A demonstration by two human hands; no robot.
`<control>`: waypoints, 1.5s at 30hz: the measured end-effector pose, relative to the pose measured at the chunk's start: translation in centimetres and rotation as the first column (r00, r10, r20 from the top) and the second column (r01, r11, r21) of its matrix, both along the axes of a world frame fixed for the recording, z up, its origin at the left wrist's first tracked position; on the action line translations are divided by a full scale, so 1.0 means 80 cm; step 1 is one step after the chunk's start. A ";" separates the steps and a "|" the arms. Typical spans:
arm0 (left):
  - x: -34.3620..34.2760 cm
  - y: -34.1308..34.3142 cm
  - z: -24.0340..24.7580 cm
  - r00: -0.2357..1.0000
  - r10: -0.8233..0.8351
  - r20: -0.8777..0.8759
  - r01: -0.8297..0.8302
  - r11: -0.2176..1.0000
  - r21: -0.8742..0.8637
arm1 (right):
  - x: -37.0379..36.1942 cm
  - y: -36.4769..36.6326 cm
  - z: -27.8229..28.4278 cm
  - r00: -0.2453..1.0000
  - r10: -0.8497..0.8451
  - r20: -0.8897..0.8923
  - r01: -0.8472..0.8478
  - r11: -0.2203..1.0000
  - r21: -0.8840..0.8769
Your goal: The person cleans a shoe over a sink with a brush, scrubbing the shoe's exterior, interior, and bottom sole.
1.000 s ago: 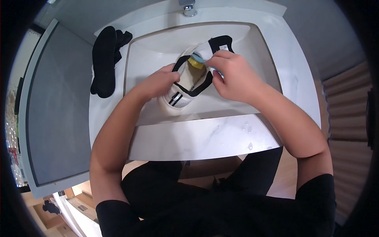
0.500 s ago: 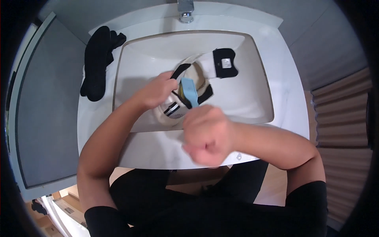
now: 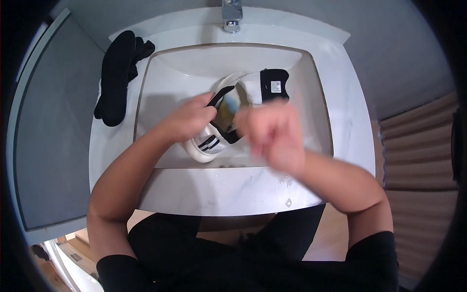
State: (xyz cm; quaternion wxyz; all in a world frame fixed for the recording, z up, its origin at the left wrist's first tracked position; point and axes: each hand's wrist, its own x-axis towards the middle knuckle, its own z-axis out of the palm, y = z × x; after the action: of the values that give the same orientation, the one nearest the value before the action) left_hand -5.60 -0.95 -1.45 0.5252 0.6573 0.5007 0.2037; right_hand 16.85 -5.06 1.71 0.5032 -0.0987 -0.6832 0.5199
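Observation:
A white shoe [image 3: 200, 153] with black stripes and black lining lies tilted in the sink. Its tongue [image 3: 253, 87], white with a black end and a pale label, is folded out to the right. My left hand [image 3: 192, 119] is closed on the black collar edge and holds the shoe open. Over the shoe's right side, my right hand [image 3: 272, 129] is a fist, blurred by motion, around the handle of a light-blue brush [image 3: 232, 103]. The brush head reaches into the shoe opening, where yellowish bristles blur with the inside.
The white sink [image 3: 318, 107] is set in a pale marbled counter [image 3: 189, 192] with water drops near its front edge. A chrome faucet [image 3: 232, 17] stands behind it. Black insole-shaped pieces [image 3: 116, 82] lie on the counter's left. A brown pleated curtain [image 3: 421, 151] hangs at the right.
My right hand has moved up and to the right, away from the front counter edge, with the brush turning in the shoe opening. My left hand keeps its hold on the collar.

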 end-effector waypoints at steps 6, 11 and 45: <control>0.009 0.001 0.003 0.992 -0.042 0.119 0.052 0.995 -0.083 | 0.024 0.046 0.014 0.974 -0.222 -0.034 0.206 0.945 -0.252; -0.004 0.001 -0.003 0.997 -0.065 0.033 0.066 0.998 -0.021 | 0.001 -0.017 0.026 0.997 -0.001 -0.074 -0.020 0.961 -0.277; 0.001 -0.005 0.009 1.000 -0.003 0.029 0.004 0.999 -0.033 | -0.003 -0.023 0.028 0.987 0.141 -0.076 -0.158 0.928 -0.338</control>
State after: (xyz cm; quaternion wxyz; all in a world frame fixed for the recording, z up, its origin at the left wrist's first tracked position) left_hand -5.51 -1.35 -0.75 0.5433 0.6464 0.4953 0.2041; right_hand 16.63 -6.89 3.98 0.4545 -0.1193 -0.5748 0.6699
